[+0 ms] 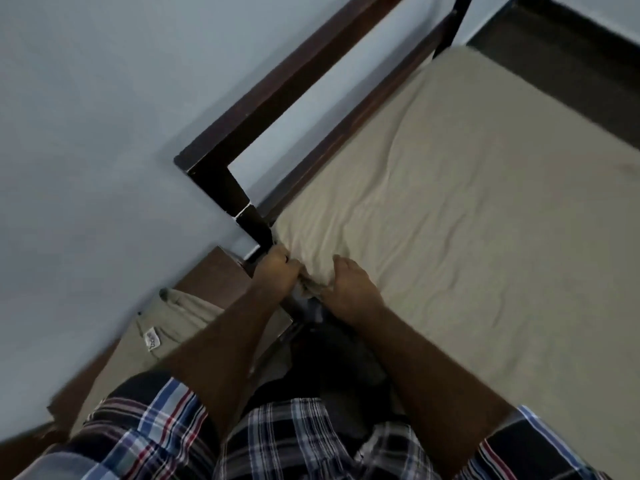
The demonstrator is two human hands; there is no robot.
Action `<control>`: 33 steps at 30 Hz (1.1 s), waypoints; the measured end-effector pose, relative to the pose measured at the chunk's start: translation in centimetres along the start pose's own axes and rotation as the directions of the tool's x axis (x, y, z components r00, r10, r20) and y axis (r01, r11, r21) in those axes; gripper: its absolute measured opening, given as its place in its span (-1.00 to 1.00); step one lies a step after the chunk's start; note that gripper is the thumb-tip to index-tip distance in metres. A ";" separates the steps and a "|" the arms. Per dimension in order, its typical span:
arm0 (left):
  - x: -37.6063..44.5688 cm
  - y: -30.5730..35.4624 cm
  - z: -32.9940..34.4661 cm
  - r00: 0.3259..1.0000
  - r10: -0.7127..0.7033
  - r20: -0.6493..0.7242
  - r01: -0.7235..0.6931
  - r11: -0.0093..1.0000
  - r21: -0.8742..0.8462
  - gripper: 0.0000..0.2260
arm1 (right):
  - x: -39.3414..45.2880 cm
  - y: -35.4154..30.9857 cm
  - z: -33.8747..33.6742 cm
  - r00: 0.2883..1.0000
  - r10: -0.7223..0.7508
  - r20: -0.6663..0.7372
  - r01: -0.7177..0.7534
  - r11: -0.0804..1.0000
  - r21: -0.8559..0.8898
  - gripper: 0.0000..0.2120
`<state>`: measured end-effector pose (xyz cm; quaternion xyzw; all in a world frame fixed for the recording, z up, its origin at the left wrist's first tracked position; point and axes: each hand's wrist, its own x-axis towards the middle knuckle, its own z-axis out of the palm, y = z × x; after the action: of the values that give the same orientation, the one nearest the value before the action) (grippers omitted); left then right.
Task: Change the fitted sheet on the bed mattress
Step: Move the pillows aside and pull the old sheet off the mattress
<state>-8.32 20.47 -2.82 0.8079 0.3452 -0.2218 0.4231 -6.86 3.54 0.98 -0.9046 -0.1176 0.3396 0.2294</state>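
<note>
Pale blue walls (86, 133) enclose the corner where a dark wooden bed frame (221, 178) stands. We see the beige fitted sheet (467, 202) spread across the mattress, lightly wrinkled, reaching the far end. At the near corner beside the frame post, our left hand (277, 271) and right hand (349, 289) each grip a bunched fold of the sheet's edge, fingers curled into the fabric. We cannot tell whether this sheet is going on or coming off. We judge the remaining corners unverified, since they lie outside view. Folded beige cloth (162, 327) rests on a low surface to our left.
</note>
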 end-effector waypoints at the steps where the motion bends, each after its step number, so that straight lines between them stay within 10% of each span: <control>1: 1.5 0.0 -0.3 0.999 -0.048 0.013 0.048 0.999 -0.020 -0.69 | 1.4 -0.3 0.6 1.000 0.024 -0.001 -0.023 1.000 0.019 -0.19; 15: 18.0 -3.5 2.5 0.919 -0.393 0.037 0.381 0.857 -0.348 -0.51 | 17.2 2.1 11.8 0.992 0.092 -0.086 -0.096 0.994 -0.045 -0.28; 20: 19.5 -4.5 3.6 0.942 -0.332 -0.043 0.297 0.888 -0.351 -0.56 | 18.0 2.7 13.6 0.970 0.053 -0.238 -0.098 0.978 -0.182 -0.20; 24: 18.3 -5.1 3.6 0.958 -0.236 -0.163 0.158 0.908 -0.388 -0.65 | 17.9 2.9 13.9 0.933 -0.075 -0.352 -0.038 0.952 -0.305 -0.63; 33: 12.5 -1.2 0.6 0.971 -0.174 -0.167 0.099 0.919 -0.381 -0.67 | 13.5 0.5 7.9 0.966 -0.105 -0.235 0.065 0.983 -0.174 -0.75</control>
<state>-0.92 25.04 -11.95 0.7054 0.4767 -0.1008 0.5148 -2.10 10.75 -12.12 -0.9493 -0.1552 0.2050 0.1808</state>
